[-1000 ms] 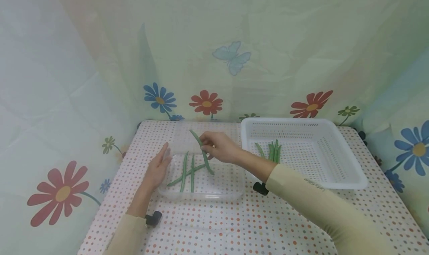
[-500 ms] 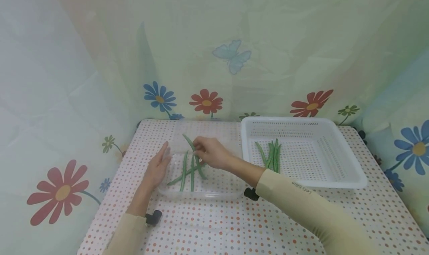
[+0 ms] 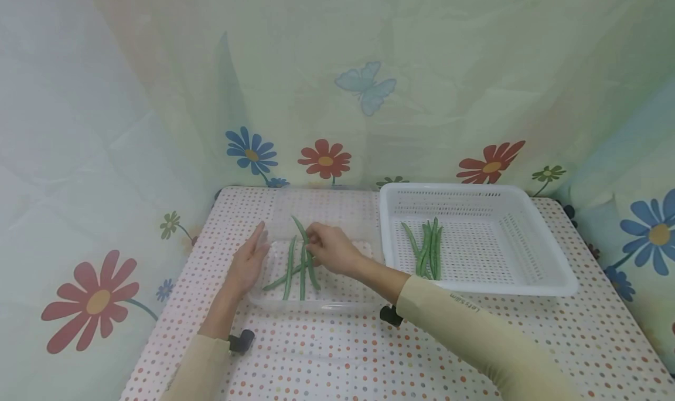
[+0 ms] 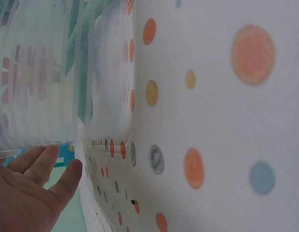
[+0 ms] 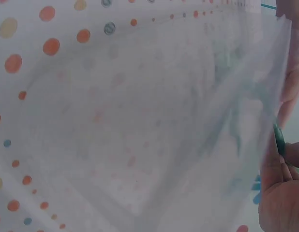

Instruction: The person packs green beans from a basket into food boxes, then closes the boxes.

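Observation:
My right hand [image 3: 331,250] pinches a green bean [image 3: 300,230] near its middle, over a clear plastic container [image 3: 343,305]. The bean slants, its lower end down inside the container. Below it, several green beans [image 3: 289,269] lie crossed in the container's left half. My left hand [image 3: 246,266] rests with straight fingers at the container's left side; in the left wrist view its fingers [image 4: 67,181] are spread beside the clear wall [image 4: 38,96]. In the right wrist view the container's wall [image 5: 140,121] fills most of the frame, and the pinched bean [image 5: 279,139] shows at the right edge.
A white perforated basket [image 3: 527,266] stands at the right, holding several green beans [image 3: 433,248]. The container's clear lid [image 3: 327,204] lies folded back behind it. Dotted cloth [image 3: 306,366] covers the table, and a flowered curtain [image 3: 422,96] hangs behind.
My right hand has moved left and slightly down with the bean, now over the beans in the container's left half. The left hand has stayed in place.

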### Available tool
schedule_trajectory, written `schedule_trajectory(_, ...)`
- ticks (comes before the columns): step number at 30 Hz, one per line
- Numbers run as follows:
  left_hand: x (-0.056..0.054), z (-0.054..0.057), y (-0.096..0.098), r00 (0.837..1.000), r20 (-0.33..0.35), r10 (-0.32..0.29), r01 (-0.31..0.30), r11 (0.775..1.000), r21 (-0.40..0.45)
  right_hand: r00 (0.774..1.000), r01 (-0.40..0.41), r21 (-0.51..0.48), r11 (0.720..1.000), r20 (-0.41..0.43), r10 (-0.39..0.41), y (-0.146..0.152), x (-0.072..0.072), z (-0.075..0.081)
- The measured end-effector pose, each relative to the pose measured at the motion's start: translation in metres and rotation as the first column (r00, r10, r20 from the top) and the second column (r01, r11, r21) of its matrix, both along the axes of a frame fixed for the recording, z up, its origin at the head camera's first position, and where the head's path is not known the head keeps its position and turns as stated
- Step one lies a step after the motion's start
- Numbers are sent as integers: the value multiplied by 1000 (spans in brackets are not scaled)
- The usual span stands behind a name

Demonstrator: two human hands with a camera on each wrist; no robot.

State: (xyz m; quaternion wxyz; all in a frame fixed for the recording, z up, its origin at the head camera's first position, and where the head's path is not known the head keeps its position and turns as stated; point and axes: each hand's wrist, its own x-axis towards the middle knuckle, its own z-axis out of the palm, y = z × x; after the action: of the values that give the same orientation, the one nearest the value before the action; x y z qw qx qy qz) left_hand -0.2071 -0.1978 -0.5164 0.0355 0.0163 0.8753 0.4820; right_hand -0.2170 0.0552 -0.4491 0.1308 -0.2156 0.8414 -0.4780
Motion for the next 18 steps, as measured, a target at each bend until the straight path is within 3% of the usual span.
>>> schedule_trajectory(11,2,1,0,1000,6,4,-4,1000,-4,991,76,-23,997,112,-73,-3,3,-25)
schedule_trajectory(18,0,-1,0,1000,-5,0,0,1000,1,969,129,-47,991,218,-116,-1,2,-34)
